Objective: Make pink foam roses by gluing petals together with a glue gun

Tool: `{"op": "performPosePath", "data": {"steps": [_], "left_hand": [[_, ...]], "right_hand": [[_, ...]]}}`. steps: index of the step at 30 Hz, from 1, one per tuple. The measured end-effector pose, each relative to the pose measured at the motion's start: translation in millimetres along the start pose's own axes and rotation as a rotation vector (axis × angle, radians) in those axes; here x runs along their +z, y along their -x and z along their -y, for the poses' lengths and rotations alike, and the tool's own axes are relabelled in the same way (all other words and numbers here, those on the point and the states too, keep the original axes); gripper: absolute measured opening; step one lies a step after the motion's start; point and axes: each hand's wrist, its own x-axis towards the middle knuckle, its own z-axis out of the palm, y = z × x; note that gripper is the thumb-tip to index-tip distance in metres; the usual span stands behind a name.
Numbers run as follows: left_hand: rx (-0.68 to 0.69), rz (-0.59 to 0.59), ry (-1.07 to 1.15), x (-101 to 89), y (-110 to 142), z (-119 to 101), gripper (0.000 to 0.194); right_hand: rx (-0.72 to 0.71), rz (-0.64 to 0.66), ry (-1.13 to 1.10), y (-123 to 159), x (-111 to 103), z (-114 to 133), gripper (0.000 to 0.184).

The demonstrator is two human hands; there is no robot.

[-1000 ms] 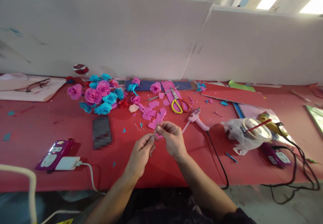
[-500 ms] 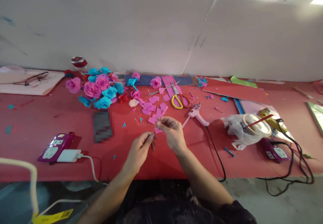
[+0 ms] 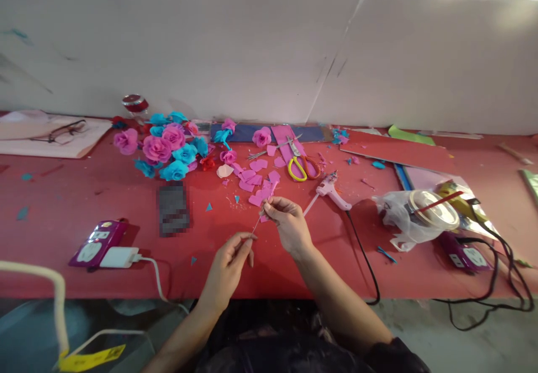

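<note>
A thin, pale stick or wire [image 3: 256,224] runs slantwise between my two hands above the red table. Its lower end is pinched in my left hand [image 3: 229,261], thumb against fingers. My right hand [image 3: 288,221] is closed on the upper end, and its fingertips hide what is there. Just beyond the hands lie pink paper petals [image 3: 256,179], several of them overlapping. A pink glue gun [image 3: 333,192] rests to the right of my right hand. Behind the petals are scissors [image 3: 297,168] with one yellow and one orange handle, lying on a pink paper strip [image 3: 281,136].
Pink and blue paper roses [image 3: 163,146] stand bunched at the back left, with a blurred dark rectangular object [image 3: 173,209] in front. Purple power strips [image 3: 101,241] sit on both sides. At right are a bagged cup [image 3: 431,210] and black cables [image 3: 496,300]. Eyeglasses [image 3: 63,132] lie far left.
My left hand has moved down and slightly left, away from my right hand, so a longer piece of the thin stick or wire shows between them. The view has shifted slightly.
</note>
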Motion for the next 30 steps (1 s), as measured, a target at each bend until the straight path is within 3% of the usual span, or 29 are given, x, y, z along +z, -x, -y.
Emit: {"op": "performPosePath", "data": {"steps": [3, 7, 10, 13, 19, 23, 27, 30], "left_hand": [[0.055, -0.069, -0.102, -2.8, 1, 6, 0.029], [0.084, -0.062, -0.090, -3.4, 3, 14, 0.030], [0.050, 0.063, -0.030, -5.8, 0, 13, 0.035], [0.048, 0.206, 0.068, -10.7, -8, -3, 0.038], [0.285, -0.032, 0.138, -12.3, -21, -54, 0.028], [0.178, -0.009, 0.258, -6.8, -25, -68, 0.018], [0.060, 0.061, 0.442, -7.2, -28, -66, 0.016], [-0.012, 0.007, 0.657, -17.1, -31, -64, 0.010]], "right_hand": [[-0.033, 0.039, 0.034, 5, 1, 1, 0.008], [-0.079, 0.028, 0.059, 15, 8, 9, 0.006], [-0.079, 0.056, 0.070, 22, 13, 18, 0.008], [-0.121, 0.089, 0.162, 29, 17, 26, 0.006], [-0.371, 0.118, 0.482, 40, 23, 30, 0.010], [-0.437, 0.103, 0.541, 43, 25, 32, 0.010], [-0.329, 0.161, 0.491, 45, 30, 27, 0.011], [-0.264, 0.225, 0.543, 47, 28, 16, 0.017]]}}
